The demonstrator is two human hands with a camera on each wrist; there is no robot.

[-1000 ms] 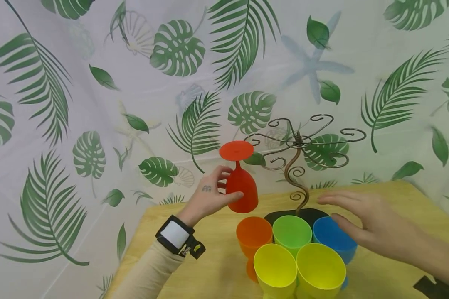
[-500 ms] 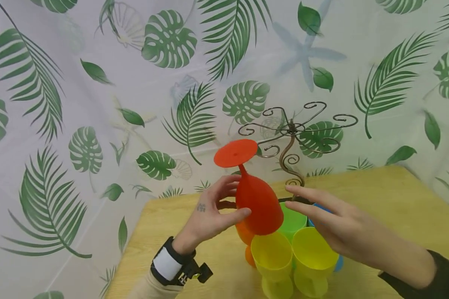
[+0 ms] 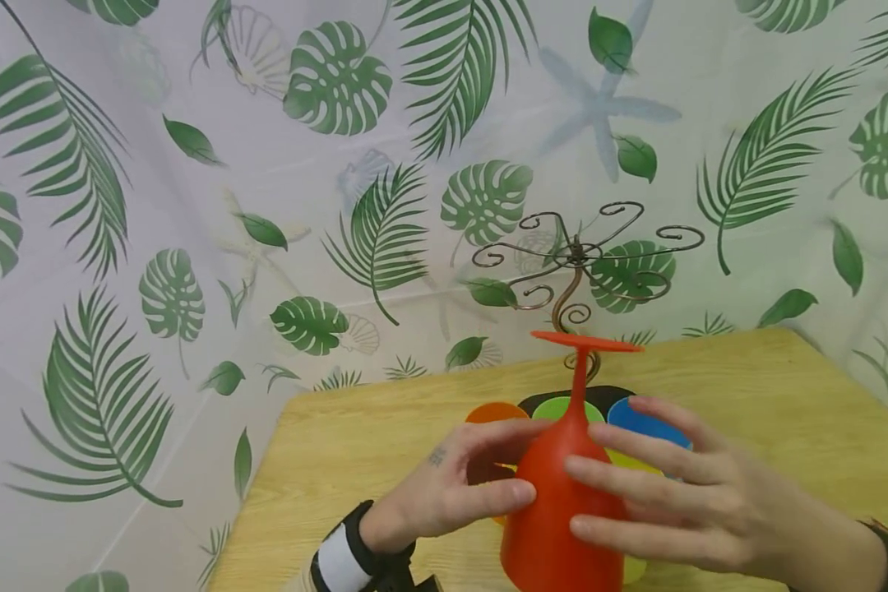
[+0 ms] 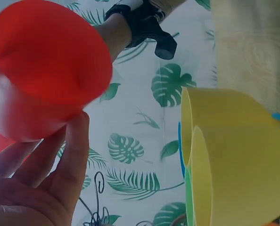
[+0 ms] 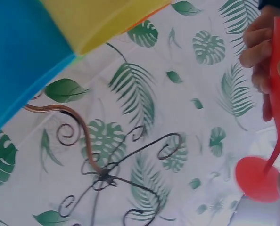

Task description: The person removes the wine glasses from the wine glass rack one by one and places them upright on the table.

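Note:
A red plastic goblet point(image 3: 562, 501) hangs upside down above the table's front, its foot uppermost. My left hand point(image 3: 437, 493) holds its bowl from the left, thumb on the near side and fingers reaching behind. From the right, my right hand point(image 3: 710, 493) lays spread, nearly straight fingers against the bowl; its thumb is hidden. Behind the hands stand an orange goblet point(image 3: 492, 411), a green goblet point(image 3: 573, 406) and a blue goblet point(image 3: 647, 419), all partly covered. In the left wrist view two yellow goblets point(image 4: 248, 179) stand side by side, mouths up.
A brown wire tree stand point(image 3: 577, 256) with curled hooks rises at the back of the wooden table point(image 3: 326, 444), on a dark base point(image 3: 614, 395). Behind it hangs a white cloth point(image 3: 252, 131) printed with green leaves. In the right wrist view, the hooks point(image 5: 102, 176) carry nothing.
The left hand has brought the red goblet to the right and down, nearer to me, over the row. The right hand has moved in from the right and now touches the bowl.

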